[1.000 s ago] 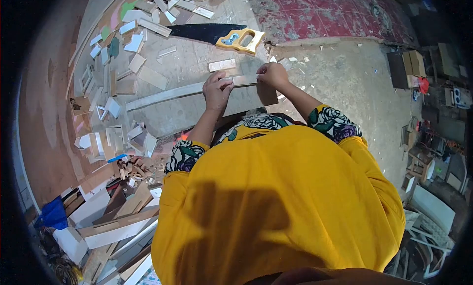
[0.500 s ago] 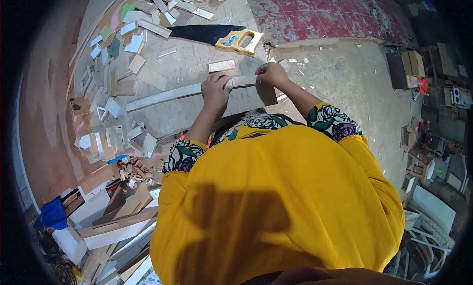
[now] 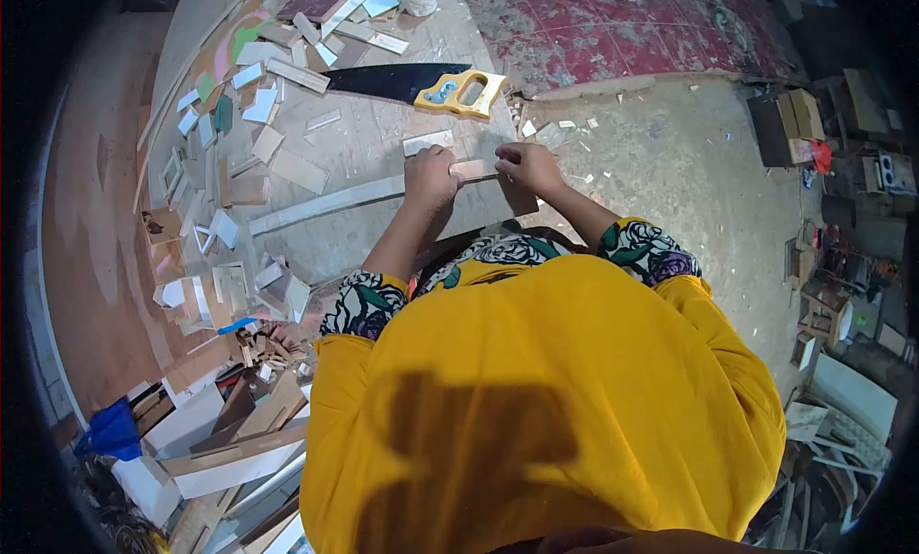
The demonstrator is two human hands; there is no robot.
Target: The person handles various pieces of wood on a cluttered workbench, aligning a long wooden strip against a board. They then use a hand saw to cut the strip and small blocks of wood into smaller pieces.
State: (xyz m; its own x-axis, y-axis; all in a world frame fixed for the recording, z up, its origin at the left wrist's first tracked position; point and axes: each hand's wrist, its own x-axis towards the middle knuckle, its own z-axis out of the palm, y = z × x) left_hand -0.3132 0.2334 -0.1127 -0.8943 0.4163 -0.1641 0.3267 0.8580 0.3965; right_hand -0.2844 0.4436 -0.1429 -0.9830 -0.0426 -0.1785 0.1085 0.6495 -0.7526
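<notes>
Lying on the workbench (image 3: pixel 369 133), pale strip (image 3: pixel 330 204) has long axis lower left to upper right, left hand (image 3: pixel 432 178) clasped over it, right hand (image 3: pixel 528 168) narrowly curled at its right end, grip unclear

Person in a bright yellow top with rose-patterned sleeves, seen from above.
The yellow top (image 3: pixel 593 353) is loose, plain and softly creased, with a large, blocky dark shadow across its front. The left sleeve (image 3: pixel 362 305) and right sleeve (image 3: pixel 651 250) end in bold floral print: black-outlined white roses, green leaves, purple blooms. Matching floral cloth (image 3: pixel 490 255) shows beyond the front edge of the yellow. The forearms (image 3: pixel 394 240) and both hands (image 3: pixel 431 178) are bare.
</notes>
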